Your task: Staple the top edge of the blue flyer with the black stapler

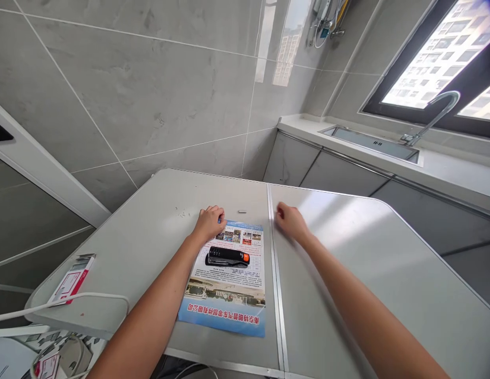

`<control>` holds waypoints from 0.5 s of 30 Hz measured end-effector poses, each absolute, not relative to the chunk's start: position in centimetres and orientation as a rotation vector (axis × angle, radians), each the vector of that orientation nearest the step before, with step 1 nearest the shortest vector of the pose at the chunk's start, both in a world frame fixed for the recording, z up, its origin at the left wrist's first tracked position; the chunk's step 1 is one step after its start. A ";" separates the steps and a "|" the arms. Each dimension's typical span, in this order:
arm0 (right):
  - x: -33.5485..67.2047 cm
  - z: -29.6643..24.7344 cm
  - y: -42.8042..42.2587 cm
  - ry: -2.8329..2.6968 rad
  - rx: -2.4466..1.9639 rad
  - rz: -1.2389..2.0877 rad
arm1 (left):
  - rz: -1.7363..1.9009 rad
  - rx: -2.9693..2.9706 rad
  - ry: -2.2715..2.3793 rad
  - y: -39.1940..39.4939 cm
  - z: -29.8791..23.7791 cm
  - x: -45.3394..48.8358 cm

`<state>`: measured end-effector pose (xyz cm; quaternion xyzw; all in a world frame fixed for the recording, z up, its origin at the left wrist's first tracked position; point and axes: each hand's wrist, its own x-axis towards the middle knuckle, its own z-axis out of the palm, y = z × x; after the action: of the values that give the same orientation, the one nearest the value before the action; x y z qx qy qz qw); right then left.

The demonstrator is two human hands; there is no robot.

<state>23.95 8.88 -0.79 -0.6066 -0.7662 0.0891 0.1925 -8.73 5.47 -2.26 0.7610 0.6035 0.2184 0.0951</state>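
Note:
A printed flyer (229, 295) with a blue border lies flat on the grey folding table (158, 221). A black stapler (228, 257) with an orange tip rests on the flyer's upper half. My left hand (210, 221) rests at the flyer's far left corner, fingers curled onto its edge. My right hand (290, 220) lies on the table just right of the centre seam, fingers curled in a loose fist; nothing shows in it. A small strip of staples (242, 211) lies on the table between the two hands.
A red and white card (72, 280) sits at the table's left edge, with a white cable (71, 300) running past it. A counter with a sink (373, 142) and faucet (434, 116) stands at the right under a window. Tiled wall behind.

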 end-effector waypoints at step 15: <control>36.4 -2.8 3.1 -1.339 -2.707 0.023 | 0.584 2.281 1.795 5.0 -1.6 -8.4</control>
<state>36.40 3.12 -2.80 -0.8946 -0.4426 0.0075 0.0608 -8.43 5.02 -1.59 0.7673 0.6038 0.1965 0.0900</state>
